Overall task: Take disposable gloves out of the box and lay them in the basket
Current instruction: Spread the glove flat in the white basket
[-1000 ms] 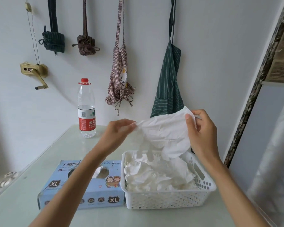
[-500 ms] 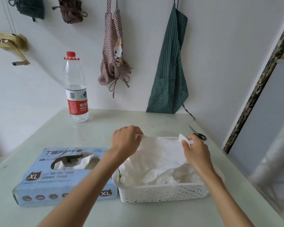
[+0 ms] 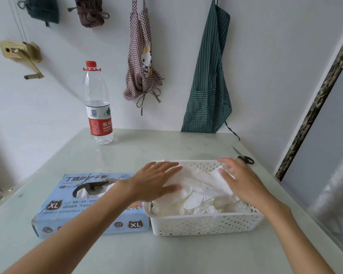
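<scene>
A white perforated basket point(image 3: 206, 224) stands on the table, filled with several crumpled white disposable gloves point(image 3: 202, 190). My left hand point(image 3: 154, 180) lies flat with straight fingers on the left side of the top glove. Over the pile's right side, my right hand point(image 3: 240, 178) is spread with its fingers extended, slightly blurred. To the left of the basket, touching it, lies the blue glove box point(image 3: 83, 204), marked XL. A white glove sticks out of its oval opening.
A water bottle point(image 3: 98, 107) with a red cap stands at the back left of the table. Black scissors point(image 3: 244, 156) lie behind the basket at the right. Aprons point(image 3: 208, 80) hang on the wall behind. The table's right edge runs close to the basket.
Both hands lowered the glove they pinched into the basket and let go of it. Their fingers have straightened and now lie flat on the pile.
</scene>
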